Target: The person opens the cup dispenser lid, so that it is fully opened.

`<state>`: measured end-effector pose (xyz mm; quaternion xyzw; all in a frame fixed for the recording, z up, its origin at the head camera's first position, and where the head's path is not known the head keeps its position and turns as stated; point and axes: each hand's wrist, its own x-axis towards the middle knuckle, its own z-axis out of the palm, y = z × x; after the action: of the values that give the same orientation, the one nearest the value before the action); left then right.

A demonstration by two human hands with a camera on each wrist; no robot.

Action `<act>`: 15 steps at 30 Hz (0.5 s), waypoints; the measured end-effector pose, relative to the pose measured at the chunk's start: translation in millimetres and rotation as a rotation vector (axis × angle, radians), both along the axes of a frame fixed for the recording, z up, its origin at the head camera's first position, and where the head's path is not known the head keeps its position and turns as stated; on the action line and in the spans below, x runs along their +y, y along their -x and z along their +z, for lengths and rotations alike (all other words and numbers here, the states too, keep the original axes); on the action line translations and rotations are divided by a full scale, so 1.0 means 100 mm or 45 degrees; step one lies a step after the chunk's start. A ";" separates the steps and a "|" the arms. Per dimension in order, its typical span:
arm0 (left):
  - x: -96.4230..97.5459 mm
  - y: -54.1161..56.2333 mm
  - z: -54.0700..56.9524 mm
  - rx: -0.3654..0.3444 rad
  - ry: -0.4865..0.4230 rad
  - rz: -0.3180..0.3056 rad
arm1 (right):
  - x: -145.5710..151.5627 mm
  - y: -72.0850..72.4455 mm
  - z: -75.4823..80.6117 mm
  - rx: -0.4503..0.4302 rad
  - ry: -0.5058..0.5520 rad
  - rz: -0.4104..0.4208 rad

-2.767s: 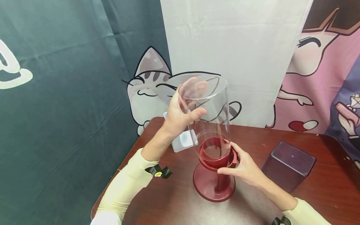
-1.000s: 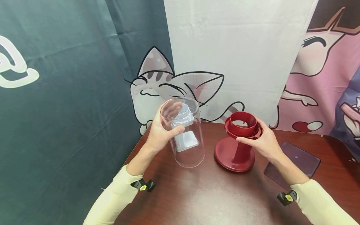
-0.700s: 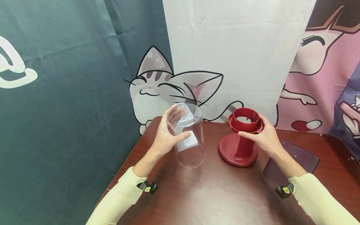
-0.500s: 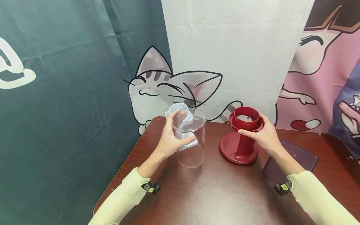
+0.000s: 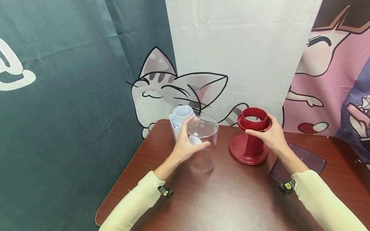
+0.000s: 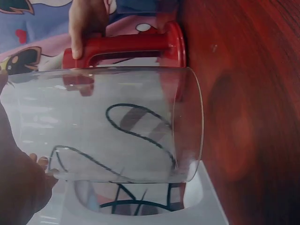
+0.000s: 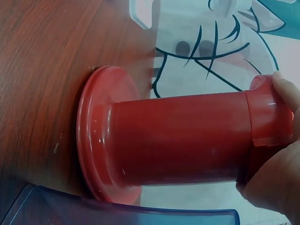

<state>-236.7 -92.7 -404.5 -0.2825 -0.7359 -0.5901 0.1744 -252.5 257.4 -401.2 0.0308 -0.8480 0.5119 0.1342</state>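
Observation:
My left hand (image 5: pixel 186 146) grips a clear, open-topped plastic cylinder (image 5: pixel 213 136) by its upper left side, thumb across the front. It stands upright, its lower end close over the table in the left wrist view. To the right, my right hand (image 5: pixel 273 136) holds a red stand (image 5: pixel 252 146) by the ring at its top, thumb in front and fingers behind. The stand has a wide round base (image 7: pixel 110 136) at the table and a thick column (image 7: pixel 183 140). A gap separates cylinder and stand in the head view.
Behind the cylinder stands a white holder (image 5: pixel 177 120) with a round cup on top, partly hidden by my left hand. A dark purple see-through box (image 5: pixel 309 158) lies right of the stand, beside my right wrist. The brown table (image 5: pixel 219 202) ends at a printed cloth backdrop (image 5: pixel 242 64).
Earlier the cylinder was over the red stand's ring; they have since come apart. The stand moved right and back. Over the last second the cylinder shifted right, uncovering the white holder.

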 end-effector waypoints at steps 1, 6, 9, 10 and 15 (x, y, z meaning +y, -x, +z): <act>0.02 0.02 -0.02 -0.001 -0.001 -0.001 | 0.00 0.01 -0.01 -0.004 0.005 0.001; 0.11 0.10 -0.10 -0.023 -0.018 -0.008 | 0.02 0.03 -0.04 -0.033 0.024 0.001; 0.17 0.15 -0.14 -0.046 -0.028 0.002 | 0.03 0.05 -0.06 -0.054 0.032 -0.010; 0.19 0.17 -0.15 -0.053 -0.029 0.006 | 0.04 0.05 -0.07 -0.059 0.032 -0.013; 0.29 0.23 -0.20 -0.076 0.008 0.029 | 0.08 0.05 -0.10 -0.075 0.034 -0.006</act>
<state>-260.0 -63.6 -424.1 -0.2570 -0.7458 -0.5940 0.1580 -257.8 265.9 -411.0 0.0119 -0.8448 0.5234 0.1109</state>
